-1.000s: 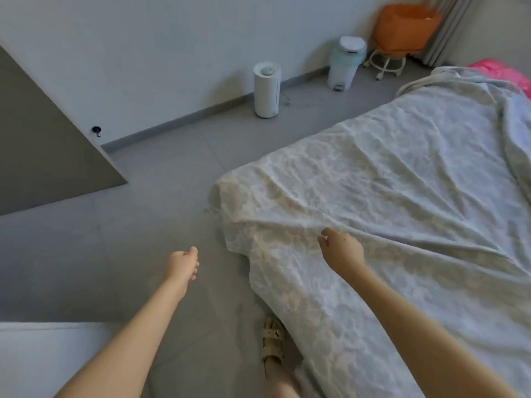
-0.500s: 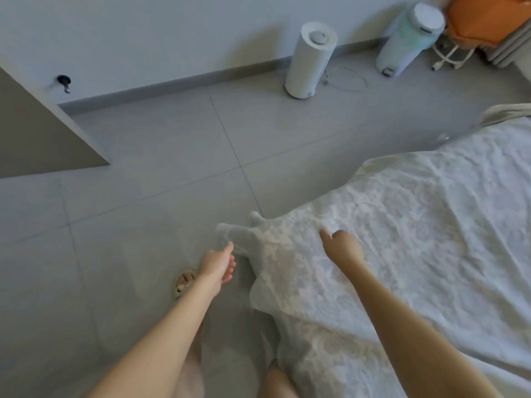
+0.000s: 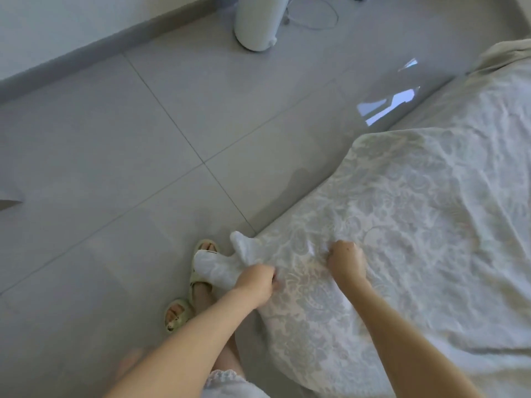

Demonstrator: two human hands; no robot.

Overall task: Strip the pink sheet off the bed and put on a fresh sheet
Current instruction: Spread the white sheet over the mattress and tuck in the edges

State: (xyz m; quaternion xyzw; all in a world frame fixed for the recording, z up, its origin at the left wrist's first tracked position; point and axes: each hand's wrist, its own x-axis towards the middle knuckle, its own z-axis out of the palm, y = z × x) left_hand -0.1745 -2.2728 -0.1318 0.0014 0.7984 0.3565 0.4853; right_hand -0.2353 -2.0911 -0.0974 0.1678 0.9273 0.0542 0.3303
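- Patterned pale cloth, the fresh sheet (image 3: pixel 388 225), is clamped in both hands at the corner of the bed (image 3: pixel 488 116). The left hand (image 3: pixel 255 282) is closed around the bunched corner of the sheet, and the right hand (image 3: pixel 346 261) is a fist that pinches a fold just beside it, on top of the bed.
- The pink sheet does not show in this view, so I judge that stripping is done and the step now is fitting this corner.
- Risk at the hands: the two grips are close together. If the person pulls hard down and outward, the cloth between the hands could slip from the right fist, and the corner would go on crooked.
- Risk just below: the free tip of the corner hangs over the sandal (image 3: pixel 201 268) of the forward foot and seems to touch it. A step forward could trap the cloth under the foot and jerk it out of the left hand, or soil it on the floor (image 3: pixel 129 139).
- Risk across the bed: the sheet lies wrinkled and loose. A strong pull here could drag it off the far side, which is out of view, so I cannot tell how much spare cloth is there.
- Farther out, a white cylinder appliance (image 3: pixel 255 24) with its cable (image 3: pixel 319 12) stands on the floor, well apart from the feet; it matters only if the person walks around the bed.
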